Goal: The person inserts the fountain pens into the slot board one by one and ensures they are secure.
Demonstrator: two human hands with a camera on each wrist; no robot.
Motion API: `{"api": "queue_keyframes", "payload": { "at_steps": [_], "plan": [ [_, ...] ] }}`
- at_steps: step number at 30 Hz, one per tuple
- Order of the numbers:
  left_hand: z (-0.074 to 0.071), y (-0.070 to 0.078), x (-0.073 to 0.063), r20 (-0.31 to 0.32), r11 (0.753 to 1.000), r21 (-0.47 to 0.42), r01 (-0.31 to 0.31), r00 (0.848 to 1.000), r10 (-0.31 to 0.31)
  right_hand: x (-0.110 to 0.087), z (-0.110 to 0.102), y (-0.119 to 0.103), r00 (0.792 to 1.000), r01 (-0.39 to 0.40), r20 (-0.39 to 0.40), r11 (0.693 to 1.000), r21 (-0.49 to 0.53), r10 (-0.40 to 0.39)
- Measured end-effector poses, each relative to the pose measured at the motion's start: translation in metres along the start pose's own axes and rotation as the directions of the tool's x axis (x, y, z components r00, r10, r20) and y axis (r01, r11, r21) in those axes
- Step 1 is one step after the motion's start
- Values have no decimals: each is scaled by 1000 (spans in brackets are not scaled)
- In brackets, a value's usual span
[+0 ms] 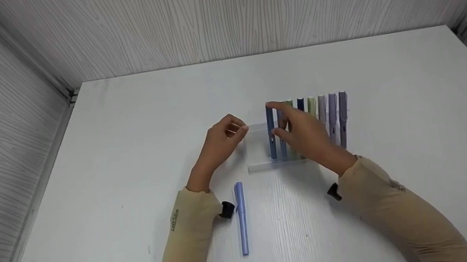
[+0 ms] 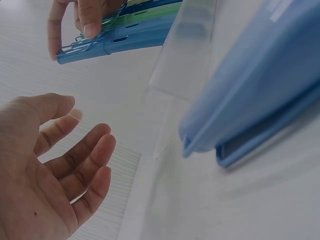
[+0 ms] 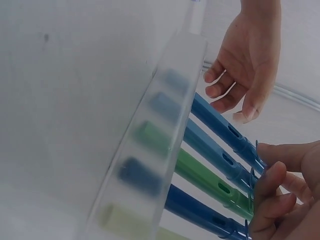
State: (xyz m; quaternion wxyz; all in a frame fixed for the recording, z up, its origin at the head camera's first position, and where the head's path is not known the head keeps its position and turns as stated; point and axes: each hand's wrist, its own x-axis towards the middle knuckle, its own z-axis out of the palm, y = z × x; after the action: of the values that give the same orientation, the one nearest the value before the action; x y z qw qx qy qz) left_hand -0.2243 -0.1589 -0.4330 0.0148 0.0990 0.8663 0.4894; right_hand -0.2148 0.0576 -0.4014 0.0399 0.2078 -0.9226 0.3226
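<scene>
My right hand (image 1: pixel 308 135) holds a dark blue pen (image 1: pixel 269 120) near its cap, the index finger at the top end and the thumb lower on its side. The pen's lower end sits in a clear plastic pen holder (image 1: pixel 261 167), leftmost in a row of pens. Beside it stand a lighter blue pen (image 3: pixel 207 142) and a green pen (image 3: pixel 202 177), partly covered by the hand in the head view. My left hand (image 1: pixel 221 142), fingers loosely bent and holding nothing, is at the holder's left end; its palm (image 2: pixel 45 185) shows bare in the left wrist view.
A capped light blue pen (image 1: pixel 242 219) lies on the white table (image 1: pixel 141 118) in front of the holder, beside the left sleeve. More upright pens, including a purple pen (image 1: pixel 344 119) at the right end, fill the holder's right side. Wood-grain panels (image 1: pixel 242 11) stand behind and at both sides.
</scene>
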Motion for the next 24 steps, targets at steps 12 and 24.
{"api": "queue_keyframes", "payload": {
  "at_steps": [12, 24],
  "plan": [
    [1, 0, 1, -1, 1000, 9, 7, 1000, -7, -6, 2, -4, 998, -58, -9, 996, 72, 59],
    [0, 0, -1, 6, 1000, -10, 10, 1000, -10, -25, 8, -17, 993, 2, 119, 982, 187, -24]
  ]
}}
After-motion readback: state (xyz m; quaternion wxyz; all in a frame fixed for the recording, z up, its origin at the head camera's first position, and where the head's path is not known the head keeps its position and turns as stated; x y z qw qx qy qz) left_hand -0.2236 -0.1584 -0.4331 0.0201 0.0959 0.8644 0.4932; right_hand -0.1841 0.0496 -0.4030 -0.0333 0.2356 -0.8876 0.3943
